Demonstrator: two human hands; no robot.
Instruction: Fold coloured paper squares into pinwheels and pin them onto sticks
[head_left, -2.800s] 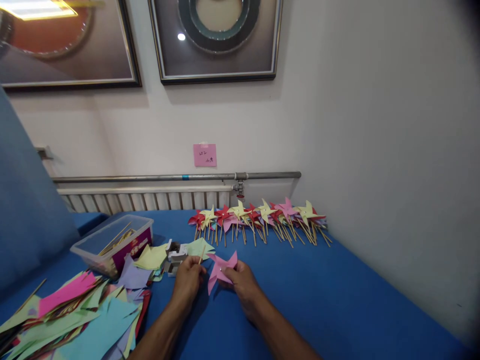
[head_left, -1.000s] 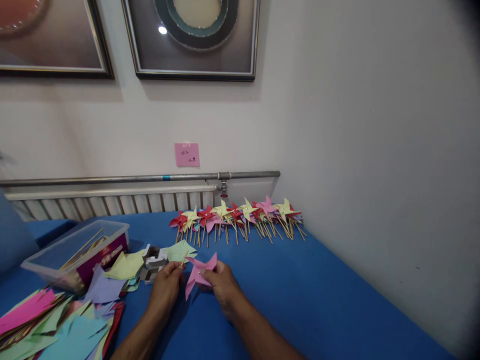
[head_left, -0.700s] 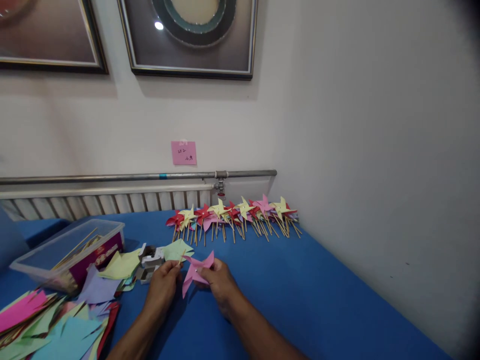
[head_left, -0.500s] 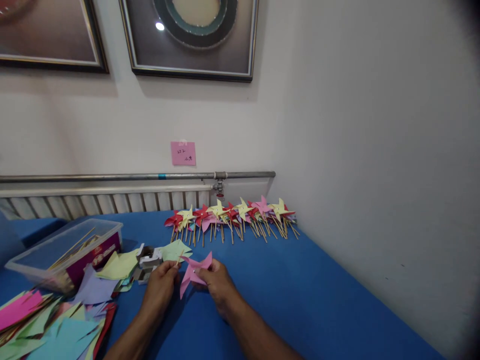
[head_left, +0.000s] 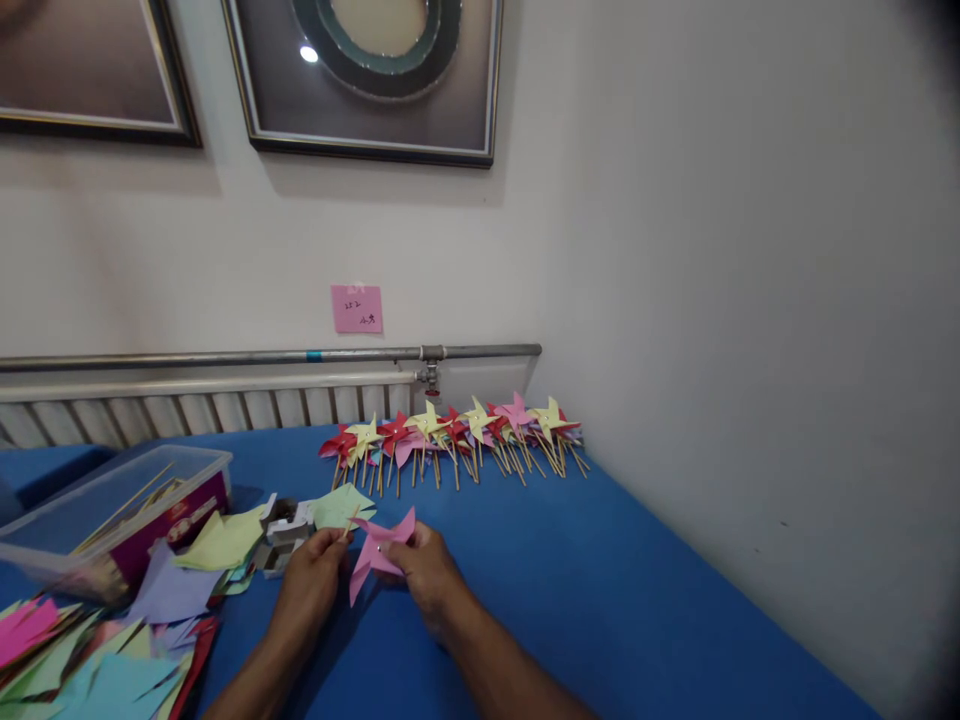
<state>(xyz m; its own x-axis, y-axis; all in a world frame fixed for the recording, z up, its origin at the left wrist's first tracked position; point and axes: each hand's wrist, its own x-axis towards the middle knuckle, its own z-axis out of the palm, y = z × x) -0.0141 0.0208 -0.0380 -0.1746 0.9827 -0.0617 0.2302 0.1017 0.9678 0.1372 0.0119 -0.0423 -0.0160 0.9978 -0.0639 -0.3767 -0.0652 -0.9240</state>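
Note:
Low over the blue table [head_left: 570,590], both my hands meet around a pink paper pinwheel [head_left: 373,551]. My right hand [head_left: 424,569] pinches the pinwheel at its middle from the right. My left hand [head_left: 310,585] is closed on a thin wooden stick [head_left: 348,524] that pokes up at the pinwheel's left edge. Whether the stick is fixed to the pinwheel is hidden by the fingers.
A row of finished pinwheels [head_left: 450,432] lies at the table's back by the wall. A clear plastic box [head_left: 112,505] with sticks stands at left. Loose coloured paper squares [head_left: 97,655] are piled front left, with a small white box [head_left: 279,523] near my left hand.
My hands keep the same hold on the pinwheel and stick. The view has drifted a little to the right, so everything sits slightly further left in the picture.

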